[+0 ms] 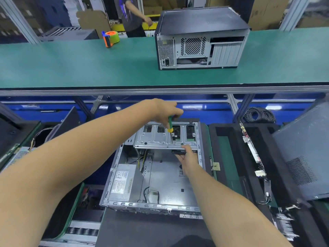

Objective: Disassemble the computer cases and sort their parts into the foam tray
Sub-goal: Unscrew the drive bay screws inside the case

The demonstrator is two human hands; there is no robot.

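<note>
The open computer case (pixel 156 177) lies on its side in front of the person, just left of the black foam tray (pixel 229 157). The left hand (pixel 163 111) grips a green-and-yellow screwdriver (pixel 170 126), tip down on the metal drive cage (pixel 165 138). The right hand (pixel 187 157) pinches a dark drive (pixel 178 151) at the cage's lower edge. The drive is probably dense, rigid and shock-sensitive; support it by its side edges. The sheet-metal case likely has sharp rims.
</note>
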